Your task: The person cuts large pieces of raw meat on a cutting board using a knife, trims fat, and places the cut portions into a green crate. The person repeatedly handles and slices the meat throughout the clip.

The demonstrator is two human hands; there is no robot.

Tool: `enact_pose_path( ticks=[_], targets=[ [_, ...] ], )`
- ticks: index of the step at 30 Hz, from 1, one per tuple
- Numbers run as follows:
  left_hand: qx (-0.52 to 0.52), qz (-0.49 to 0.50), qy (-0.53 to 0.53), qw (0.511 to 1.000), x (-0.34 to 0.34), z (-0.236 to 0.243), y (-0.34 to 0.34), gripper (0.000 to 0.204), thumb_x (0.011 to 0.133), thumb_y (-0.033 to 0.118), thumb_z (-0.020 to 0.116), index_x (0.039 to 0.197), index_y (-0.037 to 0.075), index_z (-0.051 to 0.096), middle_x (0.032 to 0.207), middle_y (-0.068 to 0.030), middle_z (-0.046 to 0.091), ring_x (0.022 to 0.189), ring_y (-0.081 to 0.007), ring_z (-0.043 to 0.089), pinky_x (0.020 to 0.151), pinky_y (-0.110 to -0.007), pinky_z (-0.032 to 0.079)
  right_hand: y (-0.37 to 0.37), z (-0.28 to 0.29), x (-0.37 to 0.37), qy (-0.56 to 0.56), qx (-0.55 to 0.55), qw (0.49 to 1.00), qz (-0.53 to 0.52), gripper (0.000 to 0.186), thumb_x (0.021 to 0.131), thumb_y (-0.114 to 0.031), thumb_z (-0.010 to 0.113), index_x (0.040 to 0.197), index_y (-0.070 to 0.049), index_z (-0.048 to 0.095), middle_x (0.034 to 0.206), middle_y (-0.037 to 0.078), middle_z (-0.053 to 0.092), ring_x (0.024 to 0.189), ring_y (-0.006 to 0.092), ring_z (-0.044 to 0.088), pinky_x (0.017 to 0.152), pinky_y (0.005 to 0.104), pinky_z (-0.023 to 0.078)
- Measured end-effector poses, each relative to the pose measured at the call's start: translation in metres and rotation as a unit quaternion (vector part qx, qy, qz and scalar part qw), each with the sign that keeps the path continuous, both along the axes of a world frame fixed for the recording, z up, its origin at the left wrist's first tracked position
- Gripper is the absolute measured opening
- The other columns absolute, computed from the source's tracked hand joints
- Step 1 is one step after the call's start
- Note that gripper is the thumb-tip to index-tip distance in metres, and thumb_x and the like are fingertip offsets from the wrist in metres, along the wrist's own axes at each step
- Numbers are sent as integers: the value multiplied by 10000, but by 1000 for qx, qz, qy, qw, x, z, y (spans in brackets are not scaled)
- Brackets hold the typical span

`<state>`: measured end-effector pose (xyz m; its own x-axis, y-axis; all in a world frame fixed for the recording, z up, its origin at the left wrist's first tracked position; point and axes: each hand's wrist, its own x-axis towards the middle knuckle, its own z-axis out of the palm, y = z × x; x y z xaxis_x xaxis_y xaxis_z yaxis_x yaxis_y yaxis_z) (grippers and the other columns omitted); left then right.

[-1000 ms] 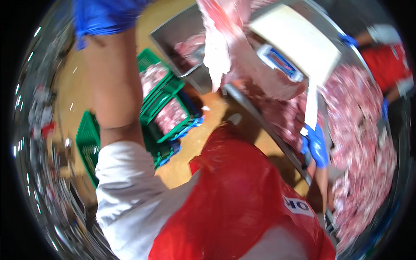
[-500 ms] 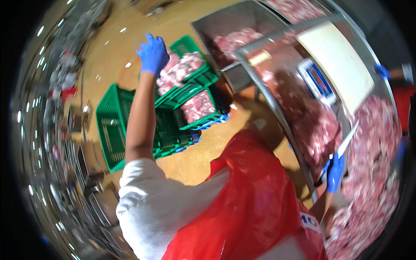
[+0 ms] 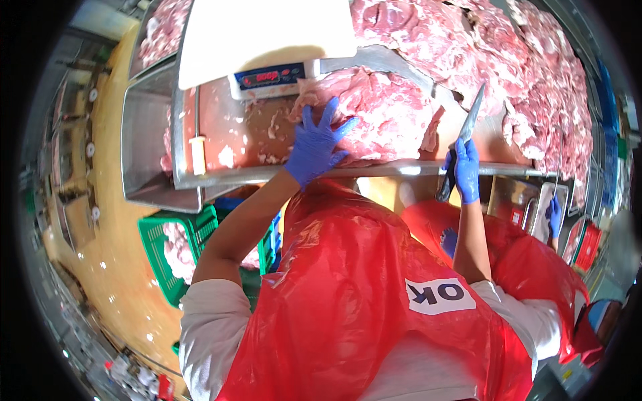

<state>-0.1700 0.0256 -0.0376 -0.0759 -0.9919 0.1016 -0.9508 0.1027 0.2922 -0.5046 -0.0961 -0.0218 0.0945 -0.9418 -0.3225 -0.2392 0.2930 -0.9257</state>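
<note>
Meat (image 3: pixel 391 123) at one o'clock — edge under spread, empty left hand (image 3: pixel 314 148).
Knife (image 3: pixel 472 115) at two o'clock, gripped in closed right hand (image 3: pixel 467 172) — best angled clear of the left.

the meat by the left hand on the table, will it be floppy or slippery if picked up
The meat would probably sag, since it lies in loose, uneven folds. Its wet sheen suggests it may slip against the gloved left hand. Spread broad and thick, it could also feel fairly heavy.
</note>
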Motion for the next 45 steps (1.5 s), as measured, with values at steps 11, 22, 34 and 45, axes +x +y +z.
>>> enact_pose_path(
  ticks=[11, 22, 34, 45],
  targets=[
    [137, -117, -54, 982, -33, 11, -74, 602, 860, 323, 603, 1409, 142, 435, 1392, -293, 390, 897, -333, 599, 659, -400, 530, 44, 2, 0, 198, -30, 980, -17, 108, 982, -141, 513, 982, -34, 499, 645, 66, 553, 525, 138, 555, 495, 309, 476],
    [-26, -153, -71, 985, -99, 2, -182, 699, 864, 450, 595, 1465, 195, 344, 1449, -172, 383, 1235, -373, 446, 849, -630, 410, -4, -39, -58, 152, -55, 985, -58, 162, 979, -163, 536, 988, -6, 499, 691, 134, 598, 579, 184, 584, 546, 356, 471],
    [247, 58, 322, 912, -52, -34, -249, 504, 866, 321, 678, 1224, -20, 580, 1200, -182, 609, 1059, -257, 591, 912, -351, 467, -25, -33, -70, 281, -34, 956, 72, 193, 968, -222, 485, 1011, -42, 431, 788, 302, 601, 713, 512, 572, 603, 586, 435],
    [512, -3, 260, 819, -41, -56, -287, 572, 723, 509, 758, 994, 9, 701, 909, -83, 668, 791, -174, 573, 723, -345, 472, -15, 4, -9, 434, -100, 856, 264, 193, 900, -95, 502, 1058, 15, 491, 735, 193, 628, 636, 294, 666, 517, 388, 522]
  ],
)
